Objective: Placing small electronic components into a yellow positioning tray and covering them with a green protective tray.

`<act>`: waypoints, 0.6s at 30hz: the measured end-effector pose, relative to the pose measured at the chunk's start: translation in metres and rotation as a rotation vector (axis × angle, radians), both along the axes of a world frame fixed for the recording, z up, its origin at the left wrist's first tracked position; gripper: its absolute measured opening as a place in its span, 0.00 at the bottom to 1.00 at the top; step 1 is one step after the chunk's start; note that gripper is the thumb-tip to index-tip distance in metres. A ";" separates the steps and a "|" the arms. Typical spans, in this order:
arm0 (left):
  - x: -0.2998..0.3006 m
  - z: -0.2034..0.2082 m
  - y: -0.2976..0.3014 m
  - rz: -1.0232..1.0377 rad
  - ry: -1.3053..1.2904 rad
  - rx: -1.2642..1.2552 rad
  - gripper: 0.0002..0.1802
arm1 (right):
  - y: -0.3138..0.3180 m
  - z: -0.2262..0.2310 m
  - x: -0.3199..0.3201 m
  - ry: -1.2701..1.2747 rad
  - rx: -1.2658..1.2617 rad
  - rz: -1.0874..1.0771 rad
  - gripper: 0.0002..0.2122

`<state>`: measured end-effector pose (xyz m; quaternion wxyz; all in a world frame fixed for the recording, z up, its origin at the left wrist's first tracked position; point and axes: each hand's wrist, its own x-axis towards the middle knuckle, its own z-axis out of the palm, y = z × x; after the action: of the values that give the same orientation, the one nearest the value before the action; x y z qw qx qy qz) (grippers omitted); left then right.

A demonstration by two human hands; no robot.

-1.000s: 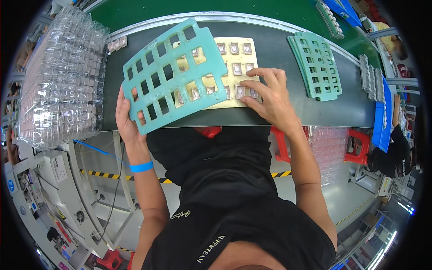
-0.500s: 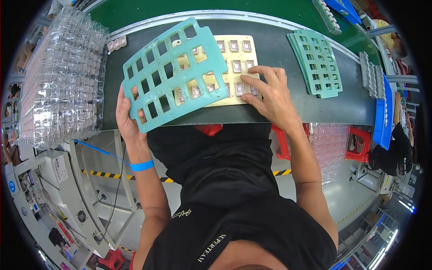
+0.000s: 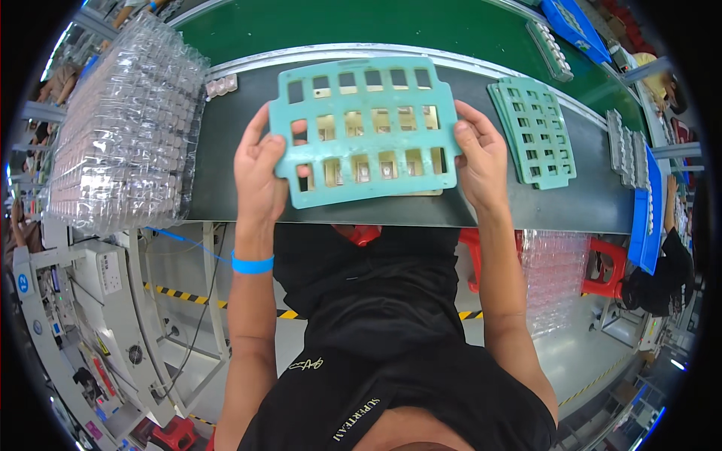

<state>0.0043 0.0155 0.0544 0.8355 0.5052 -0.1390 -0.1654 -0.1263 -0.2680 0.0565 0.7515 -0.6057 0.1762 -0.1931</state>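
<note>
A teal plate with rows of rectangular cutouts [image 3: 361, 144] is held up in front of me, nearly level. My left hand [image 3: 260, 161] grips its left end, thumb on top and fingertips showing through the cutouts. My right hand [image 3: 481, 154] clasps the opposite end, thumb on the upper face. Beneath the plate, mostly covered by it, lies a cream-coloured tray [image 3: 421, 193] on the dark work surface. Small pale square pieces in the tray show through some cutouts. Whether the plate touches the tray cannot be made out.
Tall stacked clear plastic trays [image 3: 128, 128] stand at the left beside a few small pale pieces [image 3: 222, 86]. More teal plates [image 3: 535, 135] lie stacked at right. Beyond them are grey strips [image 3: 628, 150] and a blue bin [image 3: 645, 218]. A metal rail [image 3: 316, 49] borders the green belt behind.
My right hand has left the pieces in the tray and taken the plate's right end. The plate has turned from tilted to nearly level and moved right over the tray.
</note>
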 end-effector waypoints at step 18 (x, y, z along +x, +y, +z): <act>0.017 -0.025 0.006 0.010 0.068 0.258 0.28 | -0.015 -0.037 -0.001 0.020 0.101 0.032 0.16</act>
<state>0.0210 0.0211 0.0290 0.7686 0.6032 -0.0856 -0.1951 -0.1273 -0.2831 0.0196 0.7825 -0.5714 0.1836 -0.1658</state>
